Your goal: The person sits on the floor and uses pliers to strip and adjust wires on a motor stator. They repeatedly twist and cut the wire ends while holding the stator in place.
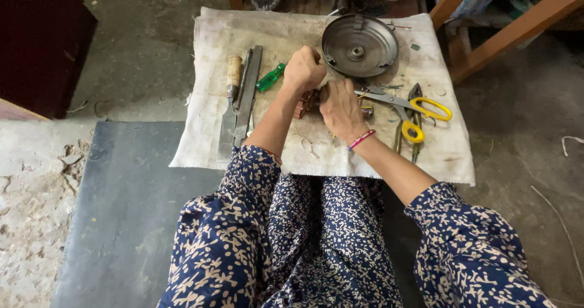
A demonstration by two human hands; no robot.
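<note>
Both my hands meet over a small copper-wound coil part (306, 103) that sits on the white cloth (316, 153) just beyond my knees. My right hand (342, 108) is curled down over its near and right side, fingers closed around it so that most of it is hidden. My left hand (303, 69) is a closed fist just above and beyond the part, wrapped on what looks like a tool handle standing over it; I cannot tell what the tool is.

Only a reddish-brown edge of the part shows, left of my right palm. I judge it dense and stiff for its size, metal core with wire windings, so it should sit firmly under pressure but the fine wire would scar easily. The solid core, not the windings, is the place to clamp it.

To the right of my grip lie yellow-handled scissors (409, 105) and, just past them, pliers (414, 125). To the left are a green-handled screwdriver (270, 77), then a flat file (249, 95) and a wooden-handled chisel (230, 104) side by side. Beyond my hands, at the far edge of the cloth, rests a round metal housing (359, 45), open side up.
</note>
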